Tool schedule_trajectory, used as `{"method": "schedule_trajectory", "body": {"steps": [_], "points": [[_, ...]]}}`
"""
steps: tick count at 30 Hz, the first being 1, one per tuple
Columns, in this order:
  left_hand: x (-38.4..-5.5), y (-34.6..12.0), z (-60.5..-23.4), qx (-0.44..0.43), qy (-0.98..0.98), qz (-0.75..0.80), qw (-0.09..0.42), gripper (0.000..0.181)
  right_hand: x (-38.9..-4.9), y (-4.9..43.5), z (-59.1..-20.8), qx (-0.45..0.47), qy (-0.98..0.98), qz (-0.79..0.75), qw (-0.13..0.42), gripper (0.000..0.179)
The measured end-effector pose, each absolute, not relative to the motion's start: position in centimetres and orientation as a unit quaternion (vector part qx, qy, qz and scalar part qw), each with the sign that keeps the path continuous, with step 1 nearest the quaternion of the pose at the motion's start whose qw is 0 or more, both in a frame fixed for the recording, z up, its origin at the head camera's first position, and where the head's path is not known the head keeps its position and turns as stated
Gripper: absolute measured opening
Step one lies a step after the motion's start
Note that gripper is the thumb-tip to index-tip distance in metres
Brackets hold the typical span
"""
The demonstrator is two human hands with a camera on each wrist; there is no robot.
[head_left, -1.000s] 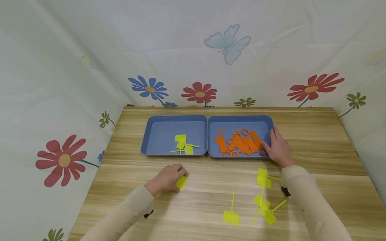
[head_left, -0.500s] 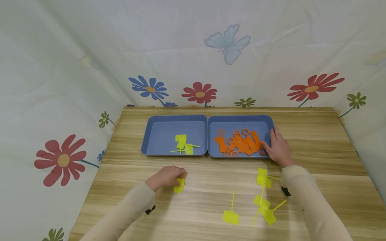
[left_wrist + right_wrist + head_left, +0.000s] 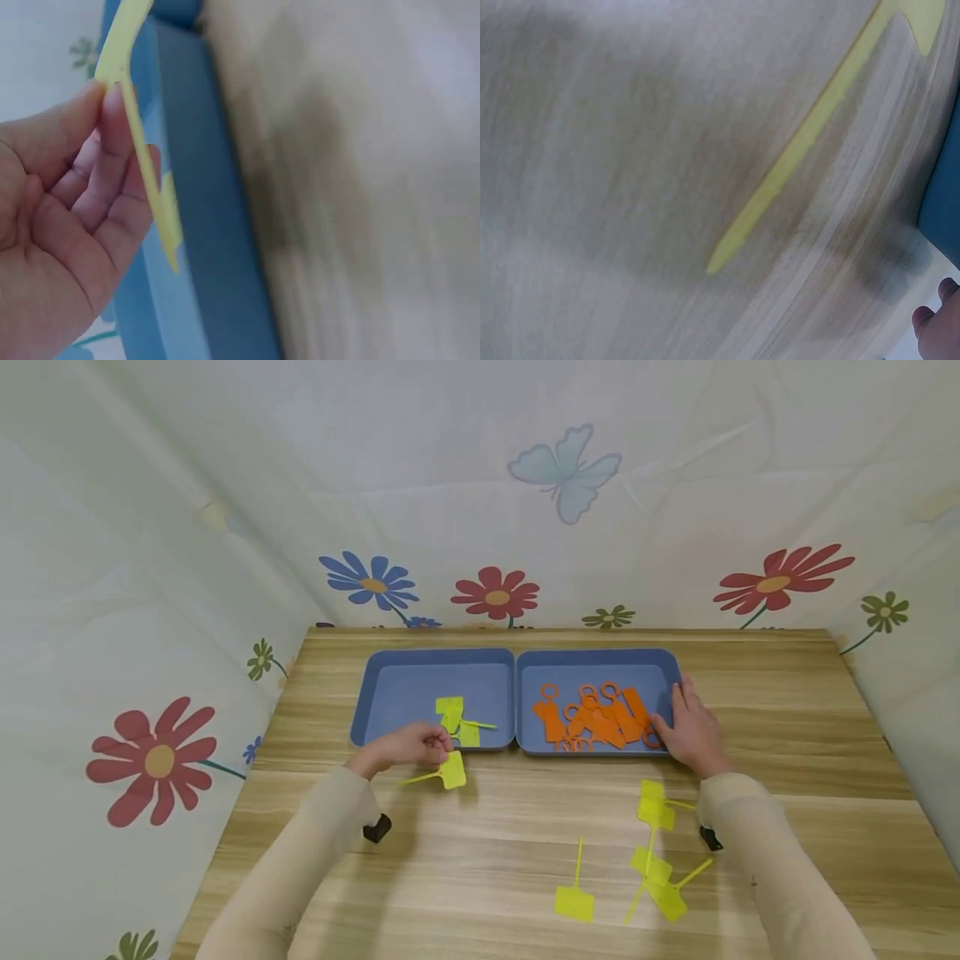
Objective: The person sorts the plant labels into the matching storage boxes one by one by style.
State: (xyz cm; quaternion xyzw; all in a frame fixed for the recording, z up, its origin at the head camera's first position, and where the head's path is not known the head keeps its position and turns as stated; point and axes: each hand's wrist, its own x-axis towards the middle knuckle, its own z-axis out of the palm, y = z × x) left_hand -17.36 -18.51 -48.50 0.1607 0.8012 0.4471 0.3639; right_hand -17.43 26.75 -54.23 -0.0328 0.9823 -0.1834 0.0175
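My left hand (image 3: 401, 748) is at the near rim of the left blue tray (image 3: 397, 693), overlapping it in the head view. Between thumb and fingertips it pinches a yellow plastic tag (image 3: 453, 772); the tag's thin tail (image 3: 142, 150) shows edge-on in the left wrist view. Several yellow tags (image 3: 450, 714) lie inside that tray. My right hand (image 3: 692, 731) rests at the right side of the right blue tray (image 3: 592, 665), with relaxed fingers along the rim and the thumb reaching over it. Several orange tags with ring ends (image 3: 603, 722) are piled in this tray.
More yellow tags (image 3: 656, 810) lie overlapping on the table (image 3: 480, 868) in front of the right tray, near the right sleeve. A single yellow tag (image 3: 574, 903) lies left of them. The two trays stand side by side, with a printed curtain (image 3: 435, 485) behind the table.
My left hand has lifted the yellow tag off the table and carried it forward to the left tray's near rim. The right hand has stayed in place.
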Motion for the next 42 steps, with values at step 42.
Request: {"method": "schedule_trajectory", "body": {"steps": [42], "points": [[-21.9, -18.5, -53.4, -0.316, 0.782, 0.537, 0.023, 0.03, -17.5, 26.8, -54.5, -0.033, 0.983, -0.18, 0.014, 0.074]]}}
